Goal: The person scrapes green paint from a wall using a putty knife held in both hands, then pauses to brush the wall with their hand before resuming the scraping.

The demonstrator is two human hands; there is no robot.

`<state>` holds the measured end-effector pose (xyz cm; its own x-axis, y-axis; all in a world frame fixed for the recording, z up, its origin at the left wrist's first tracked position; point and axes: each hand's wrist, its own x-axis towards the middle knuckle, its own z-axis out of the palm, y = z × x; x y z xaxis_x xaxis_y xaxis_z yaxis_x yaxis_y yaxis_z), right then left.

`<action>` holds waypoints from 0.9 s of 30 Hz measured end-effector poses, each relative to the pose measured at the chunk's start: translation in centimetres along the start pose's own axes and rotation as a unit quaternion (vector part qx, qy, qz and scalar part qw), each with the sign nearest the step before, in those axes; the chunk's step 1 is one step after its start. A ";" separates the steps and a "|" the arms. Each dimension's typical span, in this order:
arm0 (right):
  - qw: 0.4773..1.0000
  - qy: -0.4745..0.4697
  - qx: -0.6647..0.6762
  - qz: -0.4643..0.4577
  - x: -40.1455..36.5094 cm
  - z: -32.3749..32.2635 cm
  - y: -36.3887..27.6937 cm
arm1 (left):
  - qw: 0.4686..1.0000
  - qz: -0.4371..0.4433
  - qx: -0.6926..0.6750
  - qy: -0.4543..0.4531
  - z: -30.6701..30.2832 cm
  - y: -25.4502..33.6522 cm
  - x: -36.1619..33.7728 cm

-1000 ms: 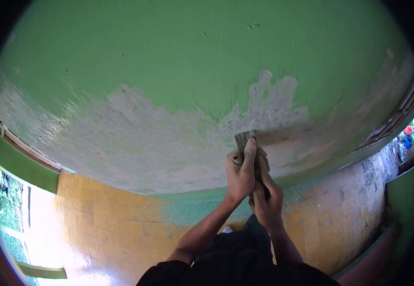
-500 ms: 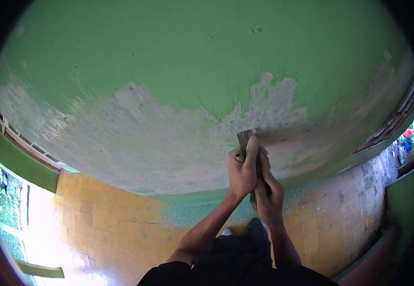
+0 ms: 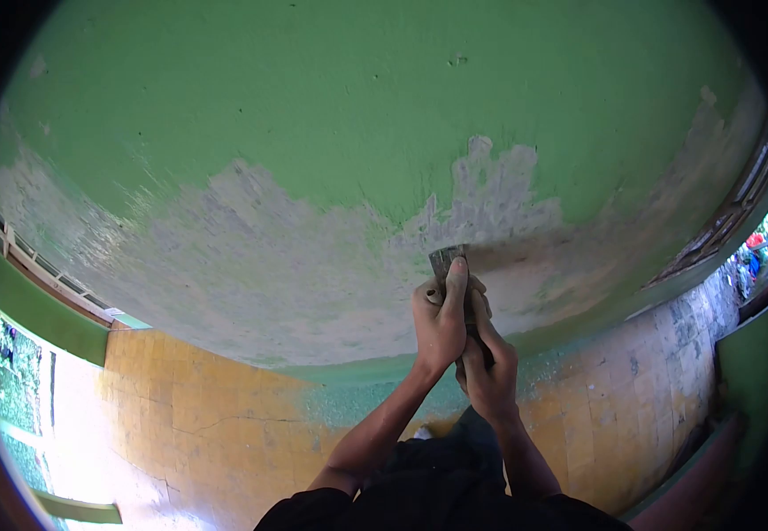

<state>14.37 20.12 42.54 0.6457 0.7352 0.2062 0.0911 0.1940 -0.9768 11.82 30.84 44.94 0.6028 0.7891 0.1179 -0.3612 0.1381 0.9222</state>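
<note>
A paint scraper (image 3: 449, 257) with a flat, dusty metal blade is held in both hands, its blade against the wall (image 3: 331, 115) or very close to it. My left hand (image 3: 438, 320) is closed around the scraper near the blade, with the thumb stretched along it. Lower on the handle, my right hand (image 3: 490, 367) grips too; the fingers hide most of the handle. Green paint covers the upper wall. Around the blade lies a wide bare patch (image 3: 287, 257), greyish white with ragged upper edges.
Below the wall is a floor of yellowish tiles (image 3: 198, 389), strewn with pale green flakes (image 3: 357, 403) along the wall's foot. Bright openings (image 3: 17, 372) show at the left. A slatted window frame (image 3: 747, 203) and a green panel (image 3: 751, 380) are at the right.
Both hands and the scraper have shifted slightly left and down in the view. The grip stays the same, and the wall patch looks much alike.
</note>
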 end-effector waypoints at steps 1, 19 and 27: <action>1.000 -0.010 0.008 0.023 0.0 -0.2 -0.3 | 1.000 0.002 0.003 0.001 0.1 0.2 0.1; 0.998 -0.019 -0.049 -0.029 1.3 0.3 -2.8 | 0.999 0.033 0.010 0.023 0.8 3.5 0.2; 0.997 -0.030 -0.068 -0.028 0.4 0.8 -3.0 | 1.000 0.012 -0.018 0.019 0.2 3.6 0.3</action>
<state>13.75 20.36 45.60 0.5901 0.7647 0.2589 0.2305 0.1477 -0.9618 10.86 31.42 48.34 0.5656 0.8151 0.1257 -0.4020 0.1393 0.9050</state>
